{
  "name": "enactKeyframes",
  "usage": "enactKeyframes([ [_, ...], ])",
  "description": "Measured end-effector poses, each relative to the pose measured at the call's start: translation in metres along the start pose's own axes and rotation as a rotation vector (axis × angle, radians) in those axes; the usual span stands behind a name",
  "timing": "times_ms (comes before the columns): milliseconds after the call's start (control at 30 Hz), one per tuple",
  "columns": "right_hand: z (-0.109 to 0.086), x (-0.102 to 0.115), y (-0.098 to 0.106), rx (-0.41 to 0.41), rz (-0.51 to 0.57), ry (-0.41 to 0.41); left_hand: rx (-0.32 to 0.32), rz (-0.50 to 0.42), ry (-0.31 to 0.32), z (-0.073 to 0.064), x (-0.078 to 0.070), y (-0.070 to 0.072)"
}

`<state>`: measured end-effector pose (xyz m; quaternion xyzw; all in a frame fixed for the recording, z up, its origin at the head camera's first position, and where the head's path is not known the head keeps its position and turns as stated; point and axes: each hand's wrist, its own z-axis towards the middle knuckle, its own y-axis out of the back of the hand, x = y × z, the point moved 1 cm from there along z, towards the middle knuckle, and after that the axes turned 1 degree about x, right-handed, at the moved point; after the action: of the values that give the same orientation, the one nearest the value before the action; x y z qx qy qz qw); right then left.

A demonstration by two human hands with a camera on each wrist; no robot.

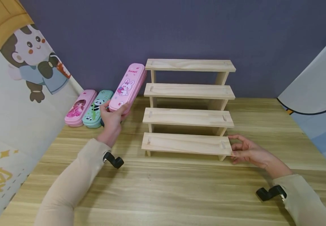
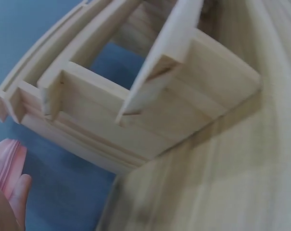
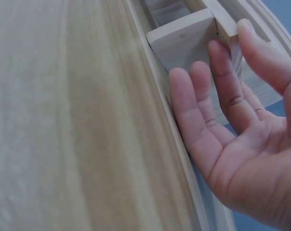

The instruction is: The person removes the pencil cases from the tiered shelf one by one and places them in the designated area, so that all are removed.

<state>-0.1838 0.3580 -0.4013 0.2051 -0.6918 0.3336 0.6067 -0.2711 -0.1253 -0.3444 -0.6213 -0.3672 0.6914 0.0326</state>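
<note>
My left hand (image 1: 112, 121) grips the lower end of a pink pencil case (image 1: 127, 84) printed with a rabbit and the word "Sweet". The case is tilted, its top end near the left side of a four-step wooden display stand (image 1: 188, 117). In the left wrist view, part of a pink case (image 2: 9, 161) shows beside the thumb. My right hand (image 1: 250, 152) pinches the right end of the stand's lowest step, thumb above and forefinger below, as the right wrist view shows at the wooden step's end (image 3: 224, 24).
A pink pencil case with a princess (image 1: 79, 108) and a green panda pencil case (image 1: 97, 110) lie at the back left. Something dark is partly hidden behind my left hand. A dark wall (image 1: 180, 28) rises behind the wooden table (image 1: 163, 194); printed cloths flank both sides.
</note>
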Motion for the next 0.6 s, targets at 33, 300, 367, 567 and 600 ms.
enactKeyframes([
  [33,0.0,0.0,0.0,0.0,0.001,0.0,-0.011,0.015,0.001,-0.001,0.002,0.001],
  [300,0.0,0.0,0.0,0.003,0.005,0.0,-0.056,0.122,0.03,-0.006,0.017,0.011],
  [367,0.0,0.0,0.0,0.004,0.005,-0.002,-0.058,0.143,0.048,-0.008,0.021,0.014],
  [567,0.001,0.0,0.001,0.008,0.01,-0.001,-0.045,0.161,0.072,-0.011,0.032,0.021],
  [600,0.001,-0.001,0.001,0.01,0.011,0.0,-0.043,0.165,0.074,-0.011,0.034,0.022],
])
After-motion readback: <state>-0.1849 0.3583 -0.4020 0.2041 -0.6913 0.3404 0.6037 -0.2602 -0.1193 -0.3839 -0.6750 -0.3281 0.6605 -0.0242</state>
